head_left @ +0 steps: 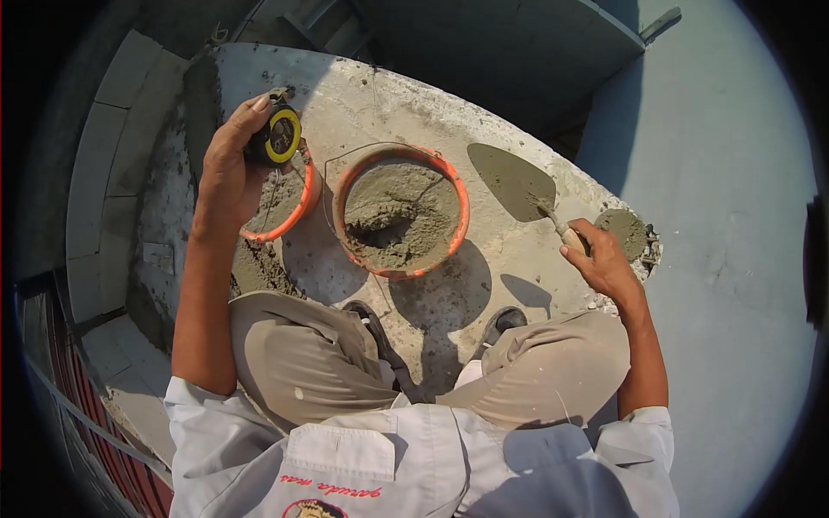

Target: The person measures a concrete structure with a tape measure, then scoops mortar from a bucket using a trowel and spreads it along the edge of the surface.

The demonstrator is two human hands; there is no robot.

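Observation:
My left hand point(233, 151) is wrapped round a black and yellow tape measure point(281, 136), held up above a bucket on the left. In my right hand point(604, 263) is the wooden handle of a pointing trowel point(515, 183), its broad blade aimed away to the upper left with grey mortar smeared on it. Between the two hands stands an orange-rimmed bucket point(466, 207) full of wet mortar point(401, 207), with a hollow scooped in its surface. The other orange-rimmed bucket point(309, 200) also contains mortar and is partly hidden behind my left hand and forearm.
A mound of mortar point(622, 231) sits at the slab's right edge, near my right hand. More mortar point(259, 269) lies below the left bucket. Pale blocks point(112, 155) line the left side. Beyond the concrete slab point(380, 86) is a dark recess; a blue-grey surface point(717, 259) extends on the right.

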